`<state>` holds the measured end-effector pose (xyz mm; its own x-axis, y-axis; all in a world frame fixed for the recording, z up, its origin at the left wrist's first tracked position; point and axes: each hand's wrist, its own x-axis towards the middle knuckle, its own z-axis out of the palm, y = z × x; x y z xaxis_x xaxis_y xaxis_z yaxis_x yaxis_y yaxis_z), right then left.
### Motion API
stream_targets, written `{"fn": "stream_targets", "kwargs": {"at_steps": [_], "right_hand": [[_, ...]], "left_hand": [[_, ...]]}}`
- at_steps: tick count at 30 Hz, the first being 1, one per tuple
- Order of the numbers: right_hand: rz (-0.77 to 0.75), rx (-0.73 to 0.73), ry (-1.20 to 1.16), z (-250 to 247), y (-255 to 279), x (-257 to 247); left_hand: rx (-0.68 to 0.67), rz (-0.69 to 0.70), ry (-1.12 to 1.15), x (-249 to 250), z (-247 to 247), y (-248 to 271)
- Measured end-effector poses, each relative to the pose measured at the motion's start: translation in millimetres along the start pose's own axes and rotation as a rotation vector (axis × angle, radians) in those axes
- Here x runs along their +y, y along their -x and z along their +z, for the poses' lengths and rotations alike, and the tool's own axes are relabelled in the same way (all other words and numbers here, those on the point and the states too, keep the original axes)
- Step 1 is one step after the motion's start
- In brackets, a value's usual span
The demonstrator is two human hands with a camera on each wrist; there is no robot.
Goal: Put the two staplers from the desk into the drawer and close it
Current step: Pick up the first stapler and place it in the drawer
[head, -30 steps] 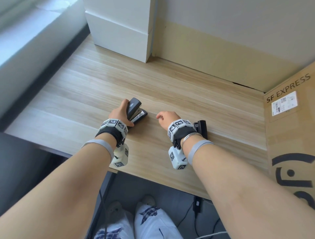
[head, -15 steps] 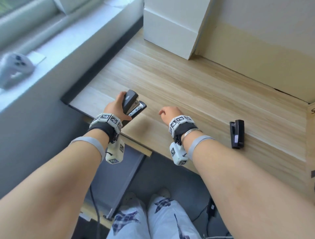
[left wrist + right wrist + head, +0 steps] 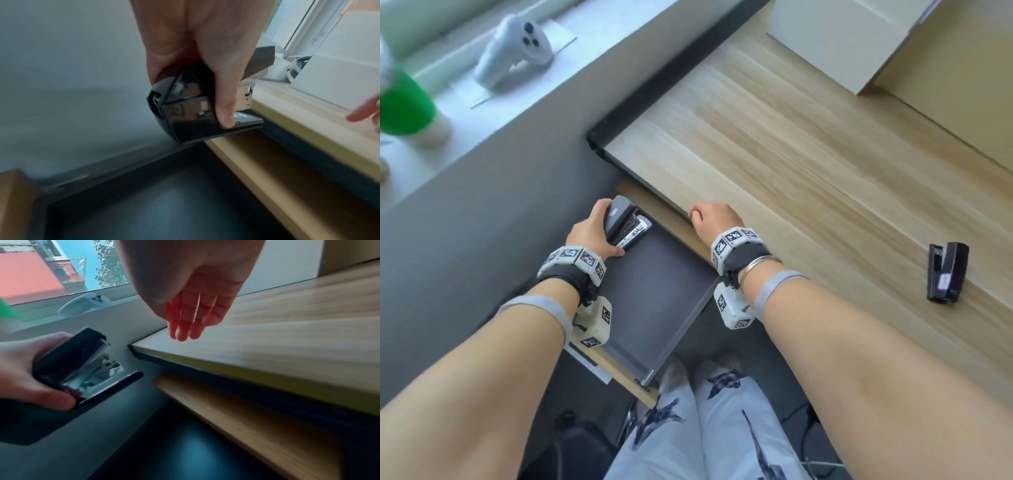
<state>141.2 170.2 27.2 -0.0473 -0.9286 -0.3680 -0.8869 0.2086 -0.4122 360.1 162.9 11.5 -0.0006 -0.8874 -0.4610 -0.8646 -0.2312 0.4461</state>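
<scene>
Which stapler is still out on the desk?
The small black stapler, lying alone on the desk to the person's right. The larger stapler is gripped by the left hand over the open drawer.

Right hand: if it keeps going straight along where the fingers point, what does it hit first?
Probably the desk top. In the right wrist view the right hand hangs open, fingers aimed forward and down at the corner of the wood surface, nothing in between. Depth is unclear; it may already sit close above the edge.
</scene>
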Motion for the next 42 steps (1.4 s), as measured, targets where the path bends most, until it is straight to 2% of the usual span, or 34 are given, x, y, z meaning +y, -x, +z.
{"fn": "stream_targets", "kwargs": {"at_steps": [3,8,13,19,26,34,42], "right_hand": [[-0.061,0.002,-0.012,23,-1,-16],[-0.088,0.203,-0.042,37,-16,-9],[-0.095,0.296,-0.049,45,-41,9],[-0.106,0.475,-0.034,62,-59,16],[-0.169,0.632,0.092,71,-65,16],[-0.179,0.667,0.157,74,-65,15],[-0.176,0.682,0.196,75,-66,16]], "left_hand": [[-0.031,-0.044,-0.015,-27,18,-4],[-0.093,-0.11,-0.032,-59,55,-22],[-0.133,-0.149,-0.065,-80,89,-46],[-0.147,-0.151,-0.117,-95,121,-77],[-0.105,-0.163,-0.105,-104,142,-109],[-0.077,-0.207,-0.076,-111,159,-120],[-0.198,-0.242,-0.064,-110,158,-122]]}}
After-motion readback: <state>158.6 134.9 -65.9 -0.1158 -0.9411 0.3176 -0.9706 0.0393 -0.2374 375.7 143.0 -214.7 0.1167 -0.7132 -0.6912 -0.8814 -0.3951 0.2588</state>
